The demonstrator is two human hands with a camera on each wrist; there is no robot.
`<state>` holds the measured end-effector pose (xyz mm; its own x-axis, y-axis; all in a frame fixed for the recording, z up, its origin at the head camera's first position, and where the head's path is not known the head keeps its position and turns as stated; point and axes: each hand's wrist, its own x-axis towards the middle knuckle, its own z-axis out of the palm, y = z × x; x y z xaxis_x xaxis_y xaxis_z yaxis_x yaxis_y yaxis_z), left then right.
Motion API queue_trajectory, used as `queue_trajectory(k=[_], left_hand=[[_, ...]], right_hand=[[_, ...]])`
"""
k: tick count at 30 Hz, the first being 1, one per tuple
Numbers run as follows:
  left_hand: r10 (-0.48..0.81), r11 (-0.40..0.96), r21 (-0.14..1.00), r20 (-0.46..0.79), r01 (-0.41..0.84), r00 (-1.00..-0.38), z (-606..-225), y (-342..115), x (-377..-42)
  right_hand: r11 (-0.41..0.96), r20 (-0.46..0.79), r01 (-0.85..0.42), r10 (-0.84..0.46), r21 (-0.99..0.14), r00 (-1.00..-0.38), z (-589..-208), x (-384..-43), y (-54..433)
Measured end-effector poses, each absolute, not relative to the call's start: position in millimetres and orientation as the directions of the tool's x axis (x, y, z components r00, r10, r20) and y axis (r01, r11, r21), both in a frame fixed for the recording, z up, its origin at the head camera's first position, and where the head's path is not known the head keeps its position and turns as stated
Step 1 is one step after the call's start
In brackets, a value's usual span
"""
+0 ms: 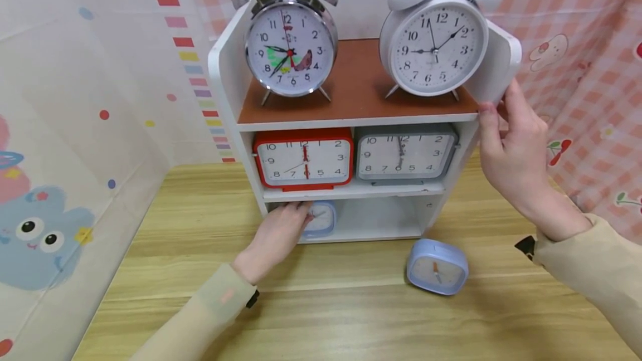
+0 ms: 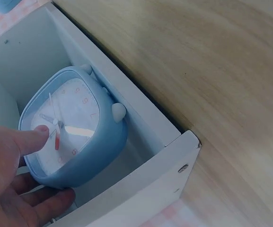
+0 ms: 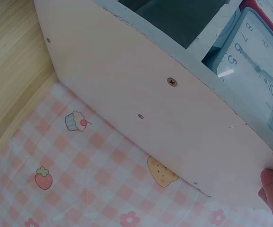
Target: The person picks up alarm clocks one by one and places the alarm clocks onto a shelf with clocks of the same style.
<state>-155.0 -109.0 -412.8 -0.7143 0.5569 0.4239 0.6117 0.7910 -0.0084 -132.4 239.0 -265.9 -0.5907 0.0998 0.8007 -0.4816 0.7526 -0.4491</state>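
Observation:
In the head view, my left hand (image 1: 278, 233) reaches into the left of the bottom compartment of a white shelf (image 1: 356, 82). It holds a small light-blue alarm clock (image 2: 91, 163), thumb across the dial and fingers at its side in the left wrist view. The clock's back is hidden. My right hand (image 1: 519, 152) grips the shelf's right side, its thumb by the front edge and other fingers against the outer panel (image 3: 117, 90). Another small alarm clock (image 1: 436, 267), periwinkle blue, stands on the table in front of the shelf.
On the shelf top stand a silver twin-bell clock (image 1: 292, 43) and a white one (image 1: 433, 46). The middle level holds a red clock (image 1: 305, 159) and a grey clock (image 1: 405, 155). A wooden table (image 1: 321, 316) lies beneath, with a checked cloth (image 1: 602, 144) behind.

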Motion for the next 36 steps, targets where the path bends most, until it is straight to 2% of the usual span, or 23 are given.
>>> queue_trajectory(k=[5, 7, 9, 13, 16, 25, 36], left_hand=[[0.55, 0.789, 0.029, 0.41, 0.613, -0.728, -412.0, -109.1, -152.5], [0.559, 0.783, 0.014, 0.425, 0.622, -0.713, -412.2, -108.3, -148.6], [0.583, 0.757, -0.006, 0.458, 0.653, -0.671, -412.3, -105.0, -142.9], [0.664, 0.651, -0.054, 0.525, 0.757, -0.533, -414.7, -90.1, -130.0], [0.712, 0.576, -0.039, 0.516, 0.816, -0.477, -419.7, -76.6, -123.3], [0.759, 0.455, 0.161, 0.445, 0.876, -0.476, -428.4, -41.9, -116.2], [0.806, 0.406, 0.331, 0.309, 0.852, -0.505, -437.2, 5.0, -113.6]], right_hand=[[0.757, 0.801, -0.478, 0.098, -0.445, -0.59, -265.6, -132.1, 238.8], [0.756, 0.802, -0.48, 0.098, -0.445, -0.589, -265.6, -132.1, 238.6], [0.755, 0.802, -0.482, 0.096, -0.445, -0.59, -265.5, -132.0, 238.1], [0.755, 0.802, -0.478, 0.105, -0.449, -0.587, -265.2, -130.8, 238.2], [0.756, 0.805, -0.475, 0.112, -0.45, -0.583, -265.3, -130.4, 239.2], [0.754, 0.799, -0.475, 0.106, -0.453, -0.592, -265.8, -131.3, 238.7], [0.757, 0.8, -0.473, 0.106, -0.45, -0.591, -264.8, -130.7, 237.5]])
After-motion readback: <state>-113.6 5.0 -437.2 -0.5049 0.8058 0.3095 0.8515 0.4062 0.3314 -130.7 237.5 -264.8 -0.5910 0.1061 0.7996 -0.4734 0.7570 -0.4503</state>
